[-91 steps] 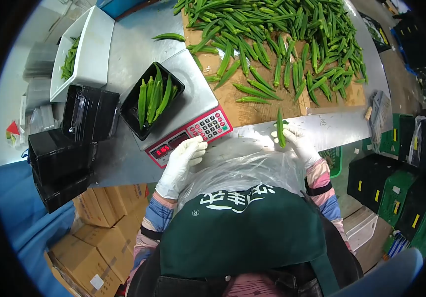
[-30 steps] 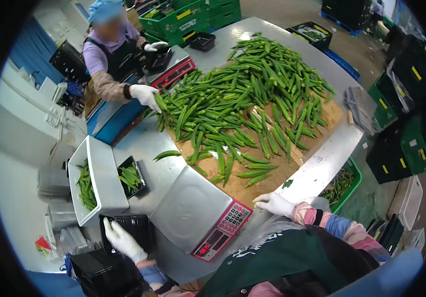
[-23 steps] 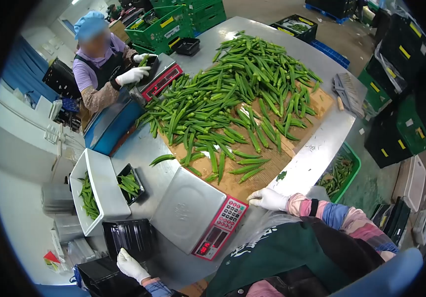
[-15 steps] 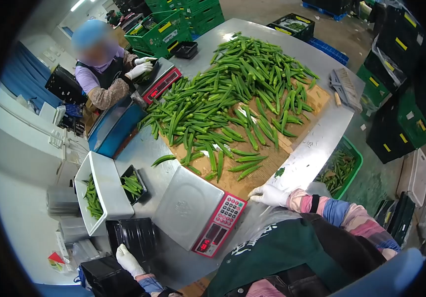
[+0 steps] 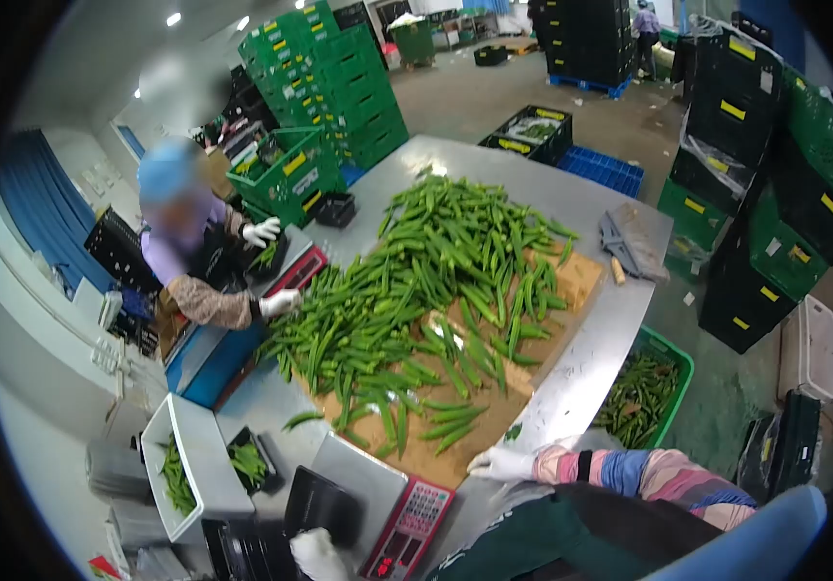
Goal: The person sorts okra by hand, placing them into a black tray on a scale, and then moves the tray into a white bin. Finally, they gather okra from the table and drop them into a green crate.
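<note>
My gloved left hand (image 5: 318, 554) is closed on a black plastic tray (image 5: 323, 505), held tilted over the plate of the red-edged digital scale (image 5: 410, 528). A stack of the same black trays (image 5: 242, 550) is just left of that hand. My gloved right hand (image 5: 501, 465) rests at the near corner of the cardboard sheet (image 5: 455, 469), its fingers stretched out with nothing in them. Beyond both hands a large pile of okra (image 5: 416, 281) lies on the cardboard and the metal table (image 5: 586, 363).
A white bin (image 5: 205, 474) and a black tray of okra (image 5: 248, 461) stand at the left. A green basket of okra (image 5: 666, 438) is below the right edge. A brush (image 5: 627, 247) lies far right. Across the table a co-worker (image 5: 198, 252) works beside another scale (image 5: 302, 269).
My left hand has lifted a black tray from the stack and moved it right over the scale. My right hand stays at the cardboard. The co-worker's hand reaches to the okra. The view tilts upward.
</note>
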A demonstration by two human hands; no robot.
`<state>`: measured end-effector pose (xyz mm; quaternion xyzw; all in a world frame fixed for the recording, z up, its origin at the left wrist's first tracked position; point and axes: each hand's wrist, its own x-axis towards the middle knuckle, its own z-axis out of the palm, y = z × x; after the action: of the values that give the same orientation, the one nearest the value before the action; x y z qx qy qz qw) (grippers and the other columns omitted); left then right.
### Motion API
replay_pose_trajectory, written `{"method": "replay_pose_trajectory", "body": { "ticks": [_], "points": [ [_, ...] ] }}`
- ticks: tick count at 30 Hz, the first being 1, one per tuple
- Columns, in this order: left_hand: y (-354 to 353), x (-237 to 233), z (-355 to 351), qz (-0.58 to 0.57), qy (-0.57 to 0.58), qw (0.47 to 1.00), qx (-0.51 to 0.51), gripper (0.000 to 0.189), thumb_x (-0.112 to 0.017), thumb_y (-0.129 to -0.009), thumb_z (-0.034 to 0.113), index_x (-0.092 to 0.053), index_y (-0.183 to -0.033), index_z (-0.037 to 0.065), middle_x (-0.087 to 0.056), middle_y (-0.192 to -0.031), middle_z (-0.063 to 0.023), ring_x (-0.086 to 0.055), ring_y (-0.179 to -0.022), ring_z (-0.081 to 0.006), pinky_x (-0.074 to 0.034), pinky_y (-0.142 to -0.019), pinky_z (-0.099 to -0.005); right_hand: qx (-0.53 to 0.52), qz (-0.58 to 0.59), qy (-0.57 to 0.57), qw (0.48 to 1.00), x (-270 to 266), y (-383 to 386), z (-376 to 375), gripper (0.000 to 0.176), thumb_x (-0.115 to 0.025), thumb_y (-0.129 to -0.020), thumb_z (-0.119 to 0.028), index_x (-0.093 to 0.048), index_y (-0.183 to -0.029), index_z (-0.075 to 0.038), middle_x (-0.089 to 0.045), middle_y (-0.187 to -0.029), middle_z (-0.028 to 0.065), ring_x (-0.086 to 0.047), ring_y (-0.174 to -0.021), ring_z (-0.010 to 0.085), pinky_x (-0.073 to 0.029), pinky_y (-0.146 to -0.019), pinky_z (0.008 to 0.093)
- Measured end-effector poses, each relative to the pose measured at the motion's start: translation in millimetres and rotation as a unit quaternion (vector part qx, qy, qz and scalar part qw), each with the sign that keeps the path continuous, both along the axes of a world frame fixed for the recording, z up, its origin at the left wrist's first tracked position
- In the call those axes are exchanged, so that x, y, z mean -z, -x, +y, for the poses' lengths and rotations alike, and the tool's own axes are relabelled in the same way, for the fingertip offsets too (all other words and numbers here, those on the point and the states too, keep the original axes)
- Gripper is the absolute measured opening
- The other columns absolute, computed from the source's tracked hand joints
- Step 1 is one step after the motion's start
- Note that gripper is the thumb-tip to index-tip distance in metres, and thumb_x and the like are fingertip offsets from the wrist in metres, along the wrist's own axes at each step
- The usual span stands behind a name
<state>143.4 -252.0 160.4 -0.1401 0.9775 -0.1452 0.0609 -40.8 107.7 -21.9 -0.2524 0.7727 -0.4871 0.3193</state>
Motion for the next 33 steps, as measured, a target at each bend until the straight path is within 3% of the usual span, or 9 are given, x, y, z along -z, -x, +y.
{"method": "replay_pose_trajectory", "body": {
  "ticks": [3,8,10,11,12,14,15,19,33],
  "points": [
    [-17,39,8,0.182,-0.002,0.965,0.19,0.025,-0.06,-0.094,0.011,-0.069,-0.117,0.006,-0.069,-0.097,-0.0141,-0.066,-0.091,-0.032,-0.053,-0.084,-0.0442,0.015,-0.059,-0.026,0.998,-11,18,16,0.033,-0.064,-0.096,-0.03,-0.073,-0.117,-0.006,-0.077,-0.104,0.0138,-0.072,-0.095,0.0256,-0.054,-0.089,0.0367],
    [42,-38,61,0.266,-0.194,0.943,-0.052,0.036,-0.062,-0.1,0.024,-0.067,-0.123,-0.003,-0.068,-0.119,-0.0245,-0.065,-0.109,-0.0394,-0.049,-0.1,-0.0444,0.14,-0.148,-0.01,0.979,2,72,61,0.033,-0.065,-0.096,-0.03,-0.073,-0.119,-0.007,-0.077,-0.099,0.0072,-0.072,-0.09,0.0205,-0.055,-0.085,0.0337],
    [82,-40,32,0.318,0.059,0.926,0.196,0.041,-0.062,-0.1,0.026,-0.064,-0.127,-0.004,-0.066,-0.124,-0.0249,-0.061,-0.116,-0.0409,-0.046,-0.104,-0.0448,0.216,-0.111,0.019,0.97,19,106,87,0.036,-0.067,-0.094,-0.029,-0.072,-0.119,-0.004,-0.076,-0.098,0.0091,-0.072,-0.085,0.0189,-0.056,-0.082,0.0322],
    [97,-43,56,0.298,-0.08,0.946,0.099,0.043,-0.062,-0.1,0.027,-0.061,-0.13,-0.005,-0.064,-0.127,-0.0255,-0.059,-0.119,-0.0412,-0.044,-0.106,-0.0449,0.249,-0.075,0.014,0.965,22,124,102,0.038,-0.068,-0.093,-0.028,-0.071,-0.12,-0.002,-0.076,-0.097,0.0101,-0.072,-0.085,0.0185,-0.056,-0.082,0.0318],
    [113,-47,79,0.292,-0.2,0.935,-0.013,0.046,-0.062,-0.1,0.027,-0.059,-0.133,-0.005,-0.062,-0.131,-0.026,-0.057,-0.123,-0.0416,-0.042,-0.108,-0.0451,0.322,-0.063,0.016,0.945,16,142,117,0.04,-0.068,-0.092,-0.028,-0.069,-0.122,-0.001,-0.076,-0.097,0.0117,-0.071,-0.087,0.0191,-0.056,-0.083,0.0326],
    [163,-47,70,0.291,0.025,0.936,0.197,0.05,-0.063,-0.099,0.03,-0.056,-0.136,-0.003,-0.059,-0.136,-0.0247,-0.053,-0.128,-0.039,-0.039,-0.112,-0.0459,0.468,-0.014,0.014,0.883,43,179,146,0.042,-0.069,-0.092,-0.022,-0.065,-0.126,0.002,-0.075,-0.098,0.0117,-0.071,-0.087,0.0189,-0.056,-0.081,0.0318],
    [180,-38,97,0.265,-0.246,0.932,0.019,0.05,-0.064,-0.099,0.03,-0.057,-0.136,-0.002,-0.059,-0.137,-0.0237,-0.053,-0.129,-0.0382,-0.038,-0.112,-0.0462,0.541,0.024,0.009,0.841,74,207,161,0.043,-0.069,-0.092,-0.018,-0.062,-0.129,0.003,-0.075,-0.1,0.0103,-0.071,-0.087,0.018,-0.056,-0.079,0.0302],
    [282,16,117,0.299,-0.246,0.909,0.151,0.062,-0.078,-0.083,0.015,-0.053,-0.139,0.002,-0.06,-0.132,-0.0201,-0.053,-0.124,-0.0406,-0.041,-0.107,-0.048,0.66,0.062,0.035,0.748,99,284,216,0.054,-0.07,-0.091,-0.015,-0.052,-0.138,0.005,-0.069,-0.117,0.0164,-0.066,-0.109,0.024,-0.051,-0.097,0.0345],
    [564,145,125,0.171,-0.298,0.928,0.144,0.072,-0.079,-0.083,0.031,-0.052,-0.144,0.006,-0.05,-0.148,-0.0207,-0.045,-0.135,-0.0403,-0.035,-0.115,-0.0465,0.491,-0.028,0.033,0.87,63,458,188,0.068,-0.082,-0.084,-0.041,-0.062,-0.126,0.009,-0.068,-0.123,0.0219,-0.064,-0.114,0.0264,-0.049,-0.101,0.0337]
  ]
}}
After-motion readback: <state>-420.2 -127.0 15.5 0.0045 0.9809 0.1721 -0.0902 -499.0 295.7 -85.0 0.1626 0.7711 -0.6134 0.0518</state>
